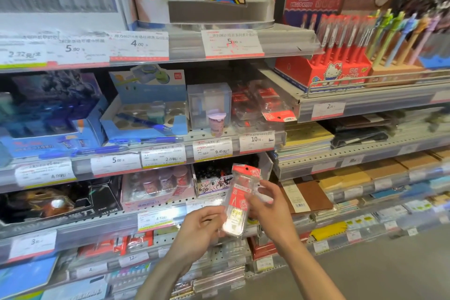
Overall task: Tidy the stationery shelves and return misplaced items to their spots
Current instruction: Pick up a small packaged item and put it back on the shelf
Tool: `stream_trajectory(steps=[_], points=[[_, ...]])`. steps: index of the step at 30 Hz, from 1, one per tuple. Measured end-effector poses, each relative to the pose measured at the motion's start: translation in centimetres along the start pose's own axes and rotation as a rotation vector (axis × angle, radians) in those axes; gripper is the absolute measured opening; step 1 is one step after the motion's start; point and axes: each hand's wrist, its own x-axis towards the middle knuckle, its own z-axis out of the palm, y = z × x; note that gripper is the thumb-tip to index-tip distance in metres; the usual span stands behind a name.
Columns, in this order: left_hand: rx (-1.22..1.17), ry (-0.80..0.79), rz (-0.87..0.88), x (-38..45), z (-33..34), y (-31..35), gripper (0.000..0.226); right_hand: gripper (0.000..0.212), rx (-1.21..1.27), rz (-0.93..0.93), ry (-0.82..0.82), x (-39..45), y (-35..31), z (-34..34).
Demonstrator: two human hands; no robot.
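- Holding a clear blister pack (237, 202) before the shelves, our left hand (207, 226) pinches its base, right hand (265, 204) grips its side.
- Looks light, stiff, slick; we'd grip the edges.

Bright, even shop light; motion blur throughout, wide-angle bending at edges

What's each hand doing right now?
Left hand: grips the bottom of the pack.
Right hand: holds the same pack from its right side.
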Motion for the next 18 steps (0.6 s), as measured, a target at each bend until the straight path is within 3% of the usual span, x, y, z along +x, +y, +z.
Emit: stream_trajectory(steps=[3, 8, 18], points=[[0.007, -0.036, 0.028, -0.3, 0.2, 0.2, 0.016, 0.043, -0.034, 0.009, -0.055, -1.0, 0.2, 0.3], [0.179, -0.073, 0.155, -0.8, 0.0, 1.8, 0.009, 0.045, -0.113, -0.081, 0.012, -1.7, -1.9, -0.2], [0.814, 0.144, 0.842, -1.0, -3.1, 10.5, 0.022, 0.043, -0.304, -0.3, 0.057, -3.7, -9.7, -2.4]])
